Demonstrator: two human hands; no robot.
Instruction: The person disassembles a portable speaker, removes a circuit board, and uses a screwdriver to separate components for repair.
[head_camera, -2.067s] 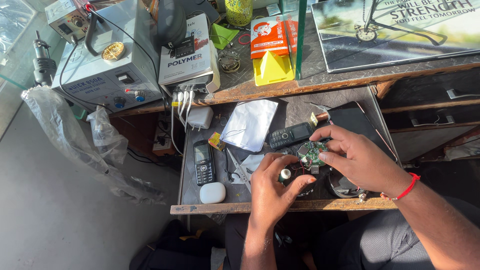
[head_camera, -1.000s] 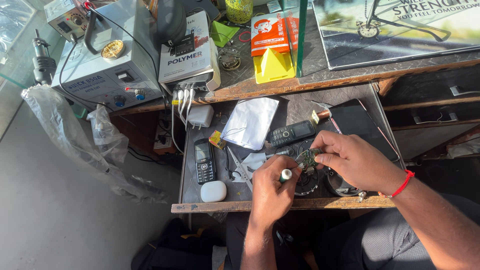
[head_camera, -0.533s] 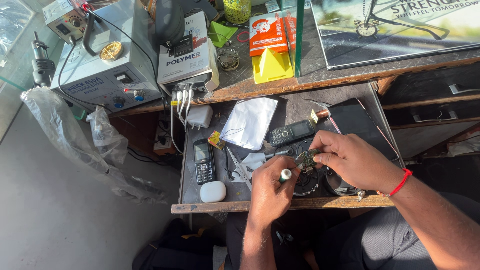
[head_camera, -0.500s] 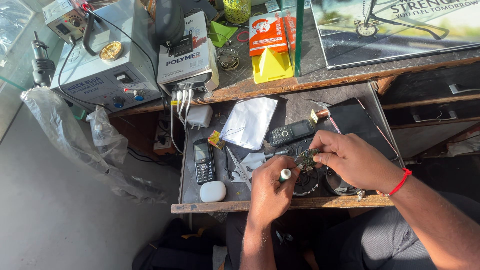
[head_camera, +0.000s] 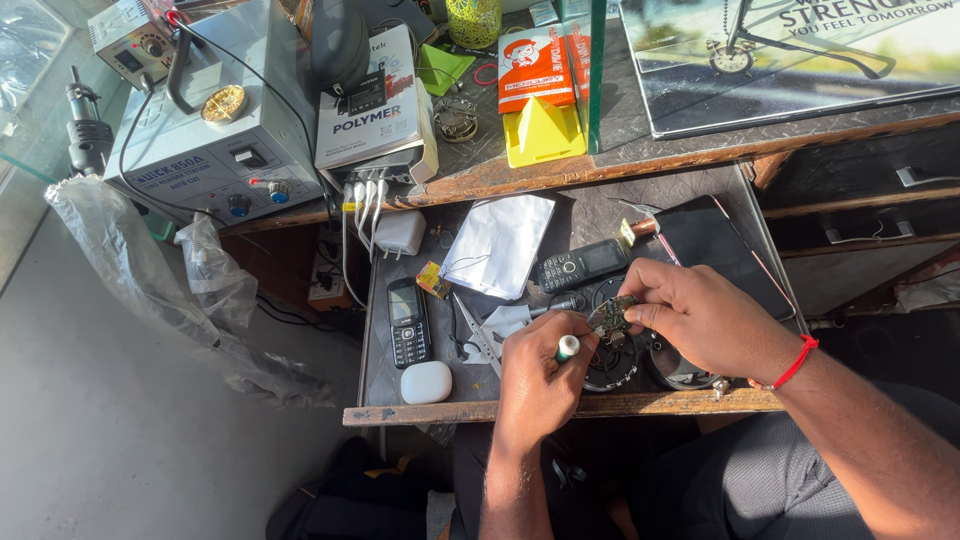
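A person is working at a cluttered repair worktop (head_camera: 450, 412), pinching a small green circuit board (head_camera: 610, 317) between the fingers of the right hand (head_camera: 705, 320) and holding it just above a round black part (head_camera: 612, 362) near the front edge. The left hand (head_camera: 545, 375) is gripping a slim tool with a green-and-white cap (head_camera: 567, 347), its tip hidden behind the fingers but pointing toward the board. A black keypad phone (head_camera: 408, 322) is lying to the left, a white oval case (head_camera: 426, 382) near it, a second keypad phone (head_camera: 583, 265) just beyond the board, and a dark tablet (head_camera: 715, 245) to the far right. A grey soldering station (head_camera: 215, 150) is standing on the upper shelf. The board is being held in the air by fingertips alone, so a hard push from the tool could likely twist it loose or let the tip skid across its components.
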